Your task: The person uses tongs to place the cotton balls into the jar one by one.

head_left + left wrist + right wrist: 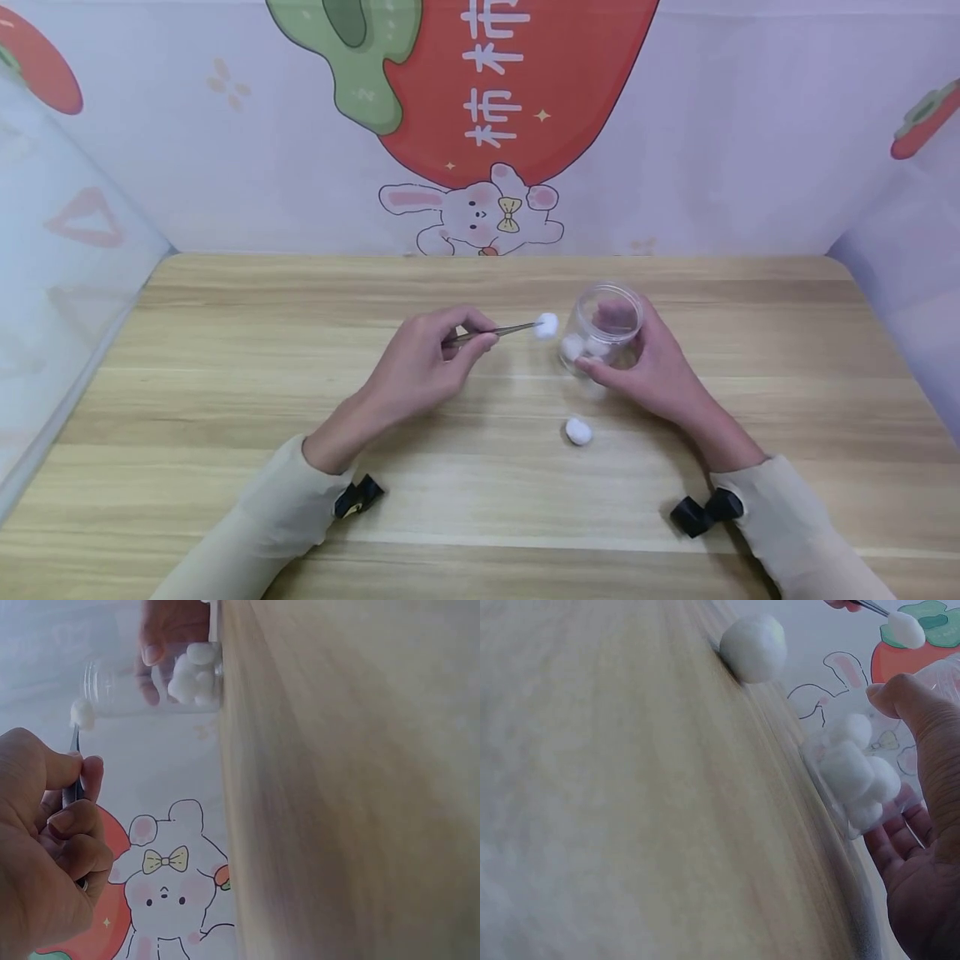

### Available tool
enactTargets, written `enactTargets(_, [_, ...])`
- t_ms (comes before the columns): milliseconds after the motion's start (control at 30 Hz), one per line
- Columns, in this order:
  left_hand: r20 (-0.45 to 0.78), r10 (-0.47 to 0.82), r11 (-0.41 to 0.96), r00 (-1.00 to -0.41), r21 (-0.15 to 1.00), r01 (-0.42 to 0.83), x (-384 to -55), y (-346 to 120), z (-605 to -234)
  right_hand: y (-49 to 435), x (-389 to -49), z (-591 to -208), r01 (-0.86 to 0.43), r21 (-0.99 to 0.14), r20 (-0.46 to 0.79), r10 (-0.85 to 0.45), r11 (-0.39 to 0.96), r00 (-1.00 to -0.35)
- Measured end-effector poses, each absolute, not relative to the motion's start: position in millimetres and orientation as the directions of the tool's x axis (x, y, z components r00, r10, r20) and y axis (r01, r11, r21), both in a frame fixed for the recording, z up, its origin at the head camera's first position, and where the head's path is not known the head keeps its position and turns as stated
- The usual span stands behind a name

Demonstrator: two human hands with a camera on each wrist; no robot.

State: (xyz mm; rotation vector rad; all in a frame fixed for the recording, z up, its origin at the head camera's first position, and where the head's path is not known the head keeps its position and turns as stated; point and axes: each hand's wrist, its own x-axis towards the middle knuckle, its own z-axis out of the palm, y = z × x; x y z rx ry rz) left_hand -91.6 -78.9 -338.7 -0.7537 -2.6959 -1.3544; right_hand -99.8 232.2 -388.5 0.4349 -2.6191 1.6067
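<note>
My left hand (423,362) pinches metal tweezers (512,330), their tips closed on a white cotton ball (547,326). In the head view that ball is just left of a clear jar (576,321), near rim height. My right hand (663,371) grips the jar from the right, thumb in front and fingers around the far side. The jar stands upright and lidless on the table, with several cotton balls (193,679) in its bottom. One loose cotton ball (578,431) lies on the table in front of the jar.
The wood-grain table (262,333) meets a printed backdrop (712,125) with a rabbit and a red fruit along its far edge. Similar sheets hang at both sides. A black strap (358,497) shows at the left sleeve, another (705,512) at the right.
</note>
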Motion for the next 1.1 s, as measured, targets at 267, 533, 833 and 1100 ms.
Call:
enactTargets(267, [0.264, 0.402, 0.486, -0.877, 0.750, 0.449, -98.4, -73.8, -333.0, 229.7, -100.9, -386.5, -0.252, -0.867, 0.170, -0.219, 0.430, -0.961])
enactTargets(533, [0.315, 0.383, 0.464, -0.868, 0.747, 0.476, -103.3, -68.7, -322.6, 228.2, -102.2, -384.9, -0.237, -0.873, 0.157, -0.216, 0.426, -0.964])
enactTargets(833, [0.311, 0.403, 0.448, -0.861, 0.753, 0.482, -105.8, -57.3, -318.8, 227.9, -100.0, -383.2, -0.225, -0.867, 0.145, -0.208, 0.444, -0.967])
enactTargets(1100, [0.321, 0.408, 0.435, -0.855, 0.754, 0.491, -106.9, -53.1, -319.3, 228.7, -99.7, -384.4, -0.225, -0.867, 0.143, -0.212, 0.444, -0.967])
